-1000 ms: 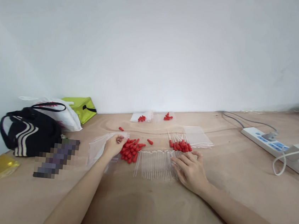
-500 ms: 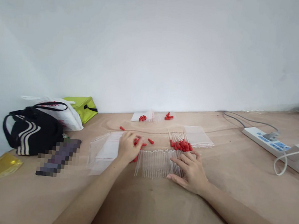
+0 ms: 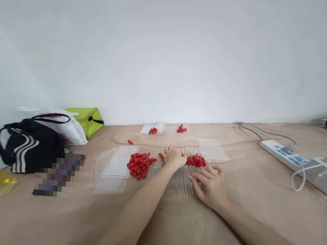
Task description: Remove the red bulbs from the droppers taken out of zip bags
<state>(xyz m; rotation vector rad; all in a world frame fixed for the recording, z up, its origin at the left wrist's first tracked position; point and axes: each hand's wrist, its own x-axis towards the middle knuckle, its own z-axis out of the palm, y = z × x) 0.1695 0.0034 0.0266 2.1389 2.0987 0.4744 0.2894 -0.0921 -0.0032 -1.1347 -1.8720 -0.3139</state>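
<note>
My left hand [image 3: 173,157] reaches across a row of clear glass tubes [image 3: 174,182] to the assembled droppers with red bulbs [image 3: 196,160]; its fingers curl down there, and I cannot see whether they hold anything. My right hand [image 3: 210,182] lies flat and open on the right end of the tube row. A pile of loose red rubber bulbs [image 3: 139,164] sits left of my left hand. Clear zip bags [image 3: 113,168] lie left of that pile.
More zip bags [image 3: 213,149] lie behind the droppers, two small bags with red bulbs [image 3: 162,129] near the wall. A black striped bag [image 3: 28,145], white bag [image 3: 63,127] and green pouch [image 3: 86,118] stand left. A power strip [image 3: 288,156] with cables lies right.
My left hand let go of the zip bag at the left, passed over the red bulb pile and moved right to the droppers. My right hand stayed on the tubes.
</note>
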